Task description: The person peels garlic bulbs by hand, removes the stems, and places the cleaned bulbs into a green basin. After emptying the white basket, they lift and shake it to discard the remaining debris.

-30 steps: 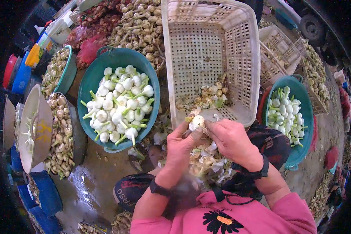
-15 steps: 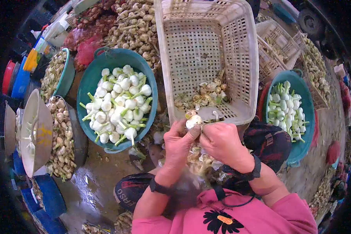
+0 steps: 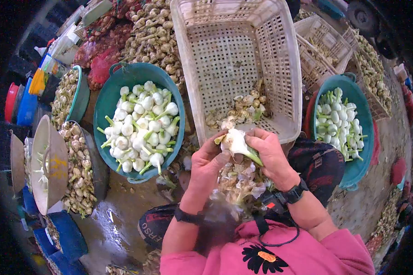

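Observation:
A white garlic bulb (image 3: pixel 236 141) with a short green stem is held between my two hands, over the near edge of the plastic crate (image 3: pixel 198 110). My left hand (image 3: pixel 208 158) pinches its left side, where a piece of loose skin sticks out. The fingers of my right hand (image 3: pixel 267 151) grip it from the right, close to the stem, which points down and right. Below the hands lies a heap of peeled garlic skins (image 3: pixel 236 185). Inside the crate are some bulbs and scraps (image 3: pixel 248 107).
Left stands a green tub (image 3: pixel 101 103) of peeled garlic bulbs; another green tub (image 3: pixel 366 151) of them stands right. Unpeeled garlic (image 3: pixel 156 36) is piled behind. A tilted pale basin (image 3: pixel 55 169) and blue containers (image 3: pixel 66 236) are at the far left.
The bulb has turned, so its green stem now shows at the lower right and more white surface is visible. My right hand has opened out and shifted right along it.

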Demonstrator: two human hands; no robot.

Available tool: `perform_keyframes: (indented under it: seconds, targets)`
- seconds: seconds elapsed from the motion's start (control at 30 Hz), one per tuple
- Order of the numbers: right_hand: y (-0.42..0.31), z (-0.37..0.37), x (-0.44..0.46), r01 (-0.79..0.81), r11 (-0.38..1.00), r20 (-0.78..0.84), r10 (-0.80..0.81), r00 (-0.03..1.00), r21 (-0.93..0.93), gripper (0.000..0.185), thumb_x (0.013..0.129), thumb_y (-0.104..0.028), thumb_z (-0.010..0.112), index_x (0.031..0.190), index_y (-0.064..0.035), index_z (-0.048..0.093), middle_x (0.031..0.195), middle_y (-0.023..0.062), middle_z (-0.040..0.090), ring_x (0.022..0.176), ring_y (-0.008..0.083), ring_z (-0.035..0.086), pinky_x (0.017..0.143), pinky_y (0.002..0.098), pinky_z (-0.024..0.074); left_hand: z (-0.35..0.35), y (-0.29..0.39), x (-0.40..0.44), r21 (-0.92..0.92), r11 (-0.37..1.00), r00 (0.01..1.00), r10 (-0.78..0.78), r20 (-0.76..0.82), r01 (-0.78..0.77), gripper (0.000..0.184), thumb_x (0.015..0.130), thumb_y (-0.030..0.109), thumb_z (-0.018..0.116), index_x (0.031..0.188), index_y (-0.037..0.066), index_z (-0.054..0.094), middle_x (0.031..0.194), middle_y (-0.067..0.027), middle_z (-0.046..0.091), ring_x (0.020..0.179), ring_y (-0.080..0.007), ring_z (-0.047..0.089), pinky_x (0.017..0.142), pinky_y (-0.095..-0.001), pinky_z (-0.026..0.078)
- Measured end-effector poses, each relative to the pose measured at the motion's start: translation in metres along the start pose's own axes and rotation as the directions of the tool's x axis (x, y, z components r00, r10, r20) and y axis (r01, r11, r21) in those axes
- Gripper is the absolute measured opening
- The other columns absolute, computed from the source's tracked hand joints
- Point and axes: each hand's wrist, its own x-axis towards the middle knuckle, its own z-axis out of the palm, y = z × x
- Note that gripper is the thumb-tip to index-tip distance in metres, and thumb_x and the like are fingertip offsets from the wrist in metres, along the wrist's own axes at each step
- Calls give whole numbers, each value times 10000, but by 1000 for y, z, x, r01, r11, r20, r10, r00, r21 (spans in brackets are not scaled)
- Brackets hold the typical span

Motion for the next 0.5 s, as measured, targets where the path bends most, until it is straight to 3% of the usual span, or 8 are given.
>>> perform_keyframes:
  seconds: [0.1,0.2,0.23,0.27,0.33,0.4,0.43,0.5]
  targets:
    - [-1,-5,-8,381,749,42,-429,903,-542,151,816,-95,541,890,29,585,706,105,599,619,176,556,566,317,434,-1,2,4,113,993,1000,-17,-2,18,489,815,73,628,1258,-17,440,1096,-90,576,947,-147,571,790,-280,491]
    - [2,-1,-20,486,585,129,-546,828,-649,177,833,-103,540,950,27,566,739,131,599,631,206,565,596,326,449,3,-3,4,276,961,997,-4,-81,26,438,796,102,659,1189,-16,505,1064,-77,591,892,-132,581,737,-274,502]
    - [3,0,-22,453,645,147,-470,870,-616,164,849,-118,554,954,9,559,751,92,603,634,190,568,597,303,455,2,-3,4,310,949,994,-20,-107,52,433,794,101,669,1179,-20,512,1051,-70,594,883,-125,580,736,-261,495]
    - [2,2,-21,344,838,80,-344,936,-424,156,858,-128,554,943,3,560,744,74,597,627,181,564,583,295,451,0,-2,3,343,936,990,-34,-138,80,428,791,100,678,1169,-23,520,1039,-63,597,875,-118,579,734,-247,488]
    - [-2,7,-18,37,998,59,-40,997,47,145,874,-147,555,921,-10,564,730,37,585,612,163,557,555,279,444,-5,-2,2,43,996,995,-69,-74,72,372,779,108,692,1106,-9,559,997,-56,617,814,-130,598,671,-264,497]
    - [1,9,-16,-105,944,183,49,982,311,173,881,-177,566,938,-14,571,763,21,594,620,136,562,557,244,449,-10,-12,4,-289,956,998,-66,-18,58,376,771,109,698,1103,-2,560,989,-65,623,801,-149,610,655,-282,505]
    - [-3,3,-16,-230,884,297,110,948,406,185,878,-182,571,947,-10,573,778,29,602,631,141,569,572,245,456,-6,-14,3,-289,957,995,-57,-86,30,409,765,180,708,1100,0,555,965,-90,630,776,-180,621,636,-315,514]
    - [-8,-5,-14,-367,785,463,117,879,499,176,860,-148,571,994,-34,564,788,38,610,631,116,561,565,227,461,-12,-13,0,-302,945,992,-112,61,125,466,770,270,691,1124,12,534,999,-94,622,864,-195,615,723,-333,515]
